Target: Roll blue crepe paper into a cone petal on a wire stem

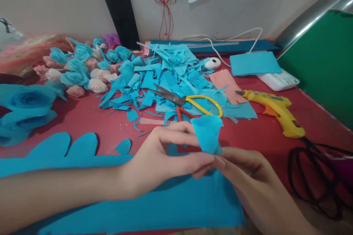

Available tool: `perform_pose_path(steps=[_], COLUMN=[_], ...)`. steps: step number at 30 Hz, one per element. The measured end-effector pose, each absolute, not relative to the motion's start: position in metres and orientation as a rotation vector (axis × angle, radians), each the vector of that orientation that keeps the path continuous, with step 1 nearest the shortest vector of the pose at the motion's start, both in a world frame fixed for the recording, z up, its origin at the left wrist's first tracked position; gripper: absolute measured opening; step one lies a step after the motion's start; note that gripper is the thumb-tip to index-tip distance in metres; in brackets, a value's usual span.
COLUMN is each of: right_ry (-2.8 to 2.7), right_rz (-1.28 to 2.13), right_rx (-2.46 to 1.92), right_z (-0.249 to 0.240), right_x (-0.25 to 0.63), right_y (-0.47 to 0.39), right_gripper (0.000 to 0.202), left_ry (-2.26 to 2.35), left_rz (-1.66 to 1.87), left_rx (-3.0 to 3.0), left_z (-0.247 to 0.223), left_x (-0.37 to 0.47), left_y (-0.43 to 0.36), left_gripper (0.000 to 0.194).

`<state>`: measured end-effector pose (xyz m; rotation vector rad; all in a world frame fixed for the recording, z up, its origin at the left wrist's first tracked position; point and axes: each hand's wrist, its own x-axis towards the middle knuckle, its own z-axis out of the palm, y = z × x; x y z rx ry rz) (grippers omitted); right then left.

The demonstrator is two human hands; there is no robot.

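Observation:
A small blue paper petal [206, 133], wide at the top and narrow at its base, stands upright between my two hands. My left hand [168, 154] pinches its base between thumb and fingers. From the right, my right hand [248, 176] closes thumb and fingers on the same base, its thumb tip touching my left thumb. The lowest part of the piece is hidden by the fingers. Under both hands lies a large blue paper sheet [154, 209]. Just behind them, scissors [179, 101] with one yellow and one red handle lie on blue scraps [165, 77].
A yellow glue gun [275, 110] with a black cable [314, 187] lies at right. Blue, pink and white paper flowers [79, 69] fill the back left; larger blue flowers [27, 106] are nearer. Cut petals [55, 145] rest by the sheet. A folded blue stack [255, 63] sits behind.

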<state>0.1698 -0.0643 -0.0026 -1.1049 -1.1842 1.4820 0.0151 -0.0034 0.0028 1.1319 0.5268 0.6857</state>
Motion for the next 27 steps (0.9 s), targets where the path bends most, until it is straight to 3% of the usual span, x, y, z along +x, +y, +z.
perform_pose_path(steps=[10,18,27], right_ry=[-1.182,-1.157,-1.331], right_rz=[1.413,1.260,1.200], right_rx=[-1.182,-1.142,-1.284], right_z=[-0.0075,-0.0027,-0.0027], right_x=[0.1700,0.1643,0.1706], right_y=[-0.0690,-0.0681,-0.0687], right_gripper=[0.014,0.037,0.020], left_ry=[0.599,0.552,0.558], left_rz=[0.661,0.608,0.613], left_rx=[1.200,1.032,1.051], left_z=[-0.0014,-0.0025,0.0000], left_x=[0.0160,0.0139,0.0159], left_y=[-0.0010,-0.0052,-0.0031], left_gripper=[0.021,0.014,0.017])
